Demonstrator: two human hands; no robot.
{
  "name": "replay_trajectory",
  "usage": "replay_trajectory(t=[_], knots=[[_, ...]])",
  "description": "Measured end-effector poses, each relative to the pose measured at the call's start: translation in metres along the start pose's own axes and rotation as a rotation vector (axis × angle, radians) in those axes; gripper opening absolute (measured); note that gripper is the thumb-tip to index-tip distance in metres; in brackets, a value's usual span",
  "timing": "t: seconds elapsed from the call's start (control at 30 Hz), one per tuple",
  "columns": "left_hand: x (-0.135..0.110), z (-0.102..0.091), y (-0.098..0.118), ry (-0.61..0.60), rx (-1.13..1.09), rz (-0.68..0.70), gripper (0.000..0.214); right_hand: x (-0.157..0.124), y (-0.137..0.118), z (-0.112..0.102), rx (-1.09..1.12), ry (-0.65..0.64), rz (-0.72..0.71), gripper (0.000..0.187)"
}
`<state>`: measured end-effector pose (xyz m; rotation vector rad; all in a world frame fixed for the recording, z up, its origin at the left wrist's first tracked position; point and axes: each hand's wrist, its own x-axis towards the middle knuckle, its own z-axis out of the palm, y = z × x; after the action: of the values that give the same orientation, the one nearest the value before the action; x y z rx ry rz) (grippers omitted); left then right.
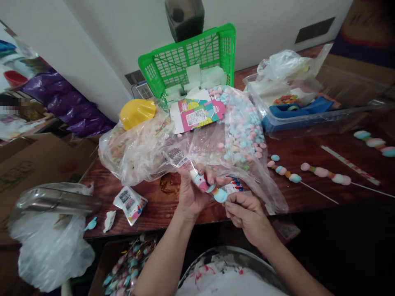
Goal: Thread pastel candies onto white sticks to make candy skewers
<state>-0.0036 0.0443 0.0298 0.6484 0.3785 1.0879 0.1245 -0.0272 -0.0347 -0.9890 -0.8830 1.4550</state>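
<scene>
Candy skewer is held above the desk: the left hand curls its fingers around it, the right hand pinches its near end. Bagging seems in hand, though the wrapper is blurry; next calls for a gentle push inward.

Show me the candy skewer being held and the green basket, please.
Candy skewer (220, 195): head view, on a pale blue candy.
Green basket (191, 56): head view, on its mesh wall.

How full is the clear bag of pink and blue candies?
Partly full: pink and blue candies are heaped at the back and right, while the clear bag lies slack and wrinkled toward the front.
</scene>
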Motion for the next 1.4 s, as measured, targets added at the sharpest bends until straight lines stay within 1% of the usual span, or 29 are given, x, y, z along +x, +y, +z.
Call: replay_trajectory(t=[0.03,0.07,0.13,0.2,0.23,0.3,0.37,0.43,0.5,0.57,0.6,0.67,0.77,0.83,0.87,0.9,0.93,0.97,1.03,1.07,1.13,1.23,1.3,1.33,1.4], knots=[[0.000,0.000,-0.001,0.013,0.035,0.006,0.051,-0.001,0.000,0.001,-0.100,0.030,-0.081,0.020],[0.000,0.000,-0.003,0.030,0.067,0.013,0.050,-0.002,0.000,0.002,-0.230,0.071,-0.203,0.017],[0.000,0.002,-0.008,0.060,0.114,0.027,0.048,-0.002,-0.001,0.004,-0.483,0.155,-0.493,0.013],[-0.001,0.005,-0.013,0.091,0.125,0.046,0.047,-0.002,-0.004,0.005,-0.667,0.198,-0.728,0.015],[-0.001,0.005,-0.015,0.108,0.122,0.058,0.046,-0.002,-0.005,0.005,-0.735,0.205,-0.802,0.018],[-0.002,0.005,-0.017,0.124,0.116,0.070,0.044,-0.002,-0.006,0.002,-0.824,0.224,-0.886,0.021],[-0.002,0.001,-0.014,0.099,0.113,0.067,0.044,-0.001,-0.006,-0.001,-0.828,0.252,-0.914,0.021],[-0.001,-0.005,-0.006,0.040,0.095,0.061,0.057,0.000,-0.005,-0.005,-0.768,0.257,-0.910,0.020],[0.001,-0.013,0.003,-0.010,0.079,0.076,0.075,0.000,-0.004,-0.006,-0.692,0.223,-0.871,0.018],[0.005,-0.020,0.012,-0.050,0.096,0.087,0.082,0.000,-0.002,-0.004,-0.611,0.167,-0.794,0.016],[0.007,-0.023,0.016,-0.067,0.113,0.085,0.080,0.000,-0.001,-0.003,-0.567,0.142,-0.742,0.014],[0.011,-0.029,0.023,-0.111,0.147,0.064,0.068,-0.001,0.000,0.000,-0.461,0.112,-0.601,0.011],[0.016,-0.032,0.028,-0.218,0.179,0.029,0.047,0.000,0.001,0.000,-0.251,0.078,-0.296,0.008],[0.017,-0.031,0.029,-0.295,0.183,0.010,0.047,0.001,0.003,-0.001,-0.114,0.037,-0.106,0.010],[0.016,-0.029,0.029,-0.312,0.185,0.007,0.049,0.002,0.004,-0.001,-0.065,0.024,-0.045,0.011],[0.016,-0.027,0.028,-0.306,0.188,0.008,0.051,0.002,0.006,-0.001,-0.038,0.024,-0.016,0.012],[0.015,-0.024,0.026,-0.276,0.189,0.014,0.052,0.003,0.007,-0.002,-0.034,0.040,-0.018,0.012],[0.014,-0.021,0.024,-0.224,0.181,0.021,0.051,0.003,0.008,-0.002,-0.057,0.071,-0.051,0.011],[0.013,-0.014,0.017,-0.089,0.128,0.029,0.046,0.004,0.009,-0.003,-0.184,0.162,-0.201,0.008],[0.012,-0.011,0.014,-0.021,0.084,0.032,0.044,0.004,0.009,-0.004,-0.276,0.202,-0.307,0.007],[0.013,-0.006,0.006,0.085,-0.010,0.027,0.042,0.004,0.008,-0.007,-0.474,0.241,-0.534,0.008],[0.015,-0.002,-0.002,0.179,-0.107,0.008,0.040,0.005,0.006,-0.012,-0.766,0.244,-0.817,0.016],[0.017,-0.001,-0.005,0.234,-0.133,0.000,0.039,0.004,0.005,-0.015,-0.952,0.252,-0.934,0.023],[0.017,-0.001,-0.006,0.258,-0.134,0.000,0.038,0.004,0.005,-0.016,-1.029,0.256,-0.971,0.026],[0.017,-0.001,-0.009,0.276,-0.121,-0.005,0.039,0.004,0.005,-0.017,-1.122,0.250,-0.989,0.030]])
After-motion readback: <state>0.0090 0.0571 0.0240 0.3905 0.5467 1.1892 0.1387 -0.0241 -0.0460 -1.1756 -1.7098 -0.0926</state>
